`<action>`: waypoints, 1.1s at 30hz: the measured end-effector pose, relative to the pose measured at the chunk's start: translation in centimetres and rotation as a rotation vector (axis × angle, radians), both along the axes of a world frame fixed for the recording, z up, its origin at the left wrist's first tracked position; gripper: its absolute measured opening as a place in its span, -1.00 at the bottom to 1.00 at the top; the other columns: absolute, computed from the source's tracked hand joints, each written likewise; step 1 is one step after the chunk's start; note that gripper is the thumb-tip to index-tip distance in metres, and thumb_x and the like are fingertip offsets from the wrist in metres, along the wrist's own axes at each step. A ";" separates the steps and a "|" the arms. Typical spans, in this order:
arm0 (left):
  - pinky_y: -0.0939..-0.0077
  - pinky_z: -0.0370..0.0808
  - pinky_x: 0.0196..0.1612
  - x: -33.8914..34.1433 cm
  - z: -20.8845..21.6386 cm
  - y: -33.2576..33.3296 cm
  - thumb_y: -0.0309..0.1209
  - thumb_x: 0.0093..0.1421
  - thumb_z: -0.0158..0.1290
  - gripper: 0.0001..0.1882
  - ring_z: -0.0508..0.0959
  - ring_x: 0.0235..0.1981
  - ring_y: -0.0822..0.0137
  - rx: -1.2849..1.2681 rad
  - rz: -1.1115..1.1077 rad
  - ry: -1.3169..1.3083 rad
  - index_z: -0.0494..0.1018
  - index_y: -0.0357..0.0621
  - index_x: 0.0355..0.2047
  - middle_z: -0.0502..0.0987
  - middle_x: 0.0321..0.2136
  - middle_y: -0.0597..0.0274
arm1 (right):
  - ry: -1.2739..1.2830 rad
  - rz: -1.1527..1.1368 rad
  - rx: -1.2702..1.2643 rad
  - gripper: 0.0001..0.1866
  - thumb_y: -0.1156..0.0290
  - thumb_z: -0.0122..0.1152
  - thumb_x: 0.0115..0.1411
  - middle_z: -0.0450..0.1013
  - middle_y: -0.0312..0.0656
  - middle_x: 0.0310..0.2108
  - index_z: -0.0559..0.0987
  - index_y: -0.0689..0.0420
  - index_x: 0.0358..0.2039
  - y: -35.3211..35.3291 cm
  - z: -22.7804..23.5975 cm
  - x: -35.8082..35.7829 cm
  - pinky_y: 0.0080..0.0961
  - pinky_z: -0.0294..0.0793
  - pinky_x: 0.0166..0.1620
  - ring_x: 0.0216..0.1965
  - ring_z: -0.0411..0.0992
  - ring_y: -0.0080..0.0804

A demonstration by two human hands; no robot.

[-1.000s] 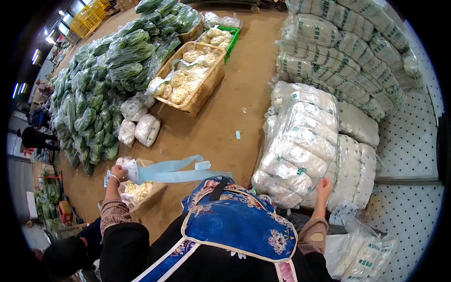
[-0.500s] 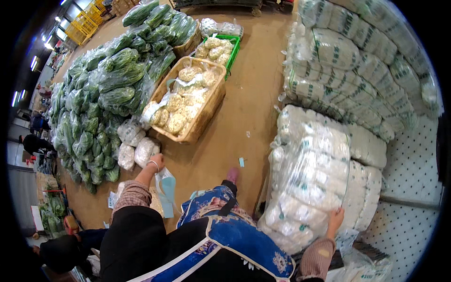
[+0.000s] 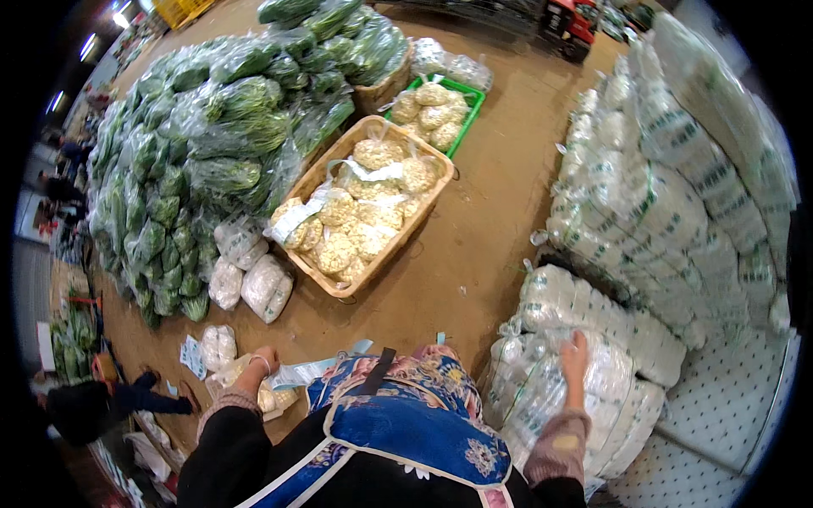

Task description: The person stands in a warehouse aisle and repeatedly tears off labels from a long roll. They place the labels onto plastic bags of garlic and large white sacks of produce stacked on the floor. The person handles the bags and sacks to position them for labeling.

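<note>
My left hand [image 3: 265,357] is at the lower left, its fingers closed on a clear and pale-blue plastic bag [image 3: 303,372] that trails right toward my apron. Below that hand, partly hidden by it, is an open carton [image 3: 273,403] with pale bagged goods. Just left of it on the floor lies a clear bag of white goods [image 3: 218,345]. On the right, my right hand [image 3: 575,360] rests on a stack of white packs [image 3: 610,372] wrapped in clear plastic, its fingers stretched out with nothing seen in them.
An orange-tan crate [image 3: 415,212] holds bagged pale mushrooms, with a green crate [image 3: 477,106] of similar bags behind. Bagged green vegetables [image 3: 186,161] are heaped left. Tall wrapped white packs [image 3: 669,203] stand right. A person in dark clothes [image 3: 93,411] is at lower left.
My view has shifted, so the crates sit farther right and lower. My left hand has moved down beside the carton with the bag. My right hand has moved farther up the wrapped stack.
</note>
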State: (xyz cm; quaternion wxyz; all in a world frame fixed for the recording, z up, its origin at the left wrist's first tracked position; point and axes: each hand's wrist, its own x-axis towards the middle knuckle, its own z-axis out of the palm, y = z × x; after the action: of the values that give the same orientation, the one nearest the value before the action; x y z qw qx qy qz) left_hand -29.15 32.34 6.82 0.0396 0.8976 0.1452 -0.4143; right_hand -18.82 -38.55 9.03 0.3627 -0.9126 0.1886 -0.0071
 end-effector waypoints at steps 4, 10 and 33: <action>0.30 0.40 -0.34 -3.7 0.5 1.7 -0.41 -0.13 -0.11 -0.82 0.47 -0.43 0.03 0.053 0.285 -0.003 0.43 -0.25 -0.58 0.44 -0.54 -0.13 | -0.040 0.460 0.038 -0.56 0.40 0.10 -0.09 0.33 -0.03 -0.21 0.30 0.26 -0.15 14.1 -4.6 15.5 -0.44 0.28 -0.11 -0.16 0.32 -0.23; 0.33 0.40 -0.37 -10.0 0.9 -1.2 -0.35 -0.11 -0.08 -0.81 0.49 -0.43 0.07 0.007 0.909 0.063 0.48 -0.17 -0.56 0.46 -0.53 -0.07 | 0.146 0.708 0.083 -0.55 0.33 0.09 -0.09 0.32 0.04 -0.24 0.29 0.25 -0.17 32.6 -11.1 35.1 -0.31 0.25 -0.13 -0.17 0.28 -0.10; 0.25 0.36 -0.34 -8.0 -1.9 -11.0 -0.24 -0.11 -0.04 -0.73 0.45 -0.39 0.11 -0.190 1.209 0.452 0.44 -0.11 -0.42 0.47 -0.48 0.06 | 1.161 0.355 1.143 -0.70 0.29 0.06 -0.01 0.41 -0.23 -0.34 0.39 0.16 -0.27 57.8 -35.9 45.6 -0.41 0.38 -0.32 -0.30 0.37 -0.36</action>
State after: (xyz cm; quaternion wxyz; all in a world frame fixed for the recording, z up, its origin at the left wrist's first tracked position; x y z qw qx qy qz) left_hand -37.12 21.29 4.94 0.3132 0.5410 0.5921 -0.5086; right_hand 26.76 19.29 -26.89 0.6109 -0.4628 0.1735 0.6185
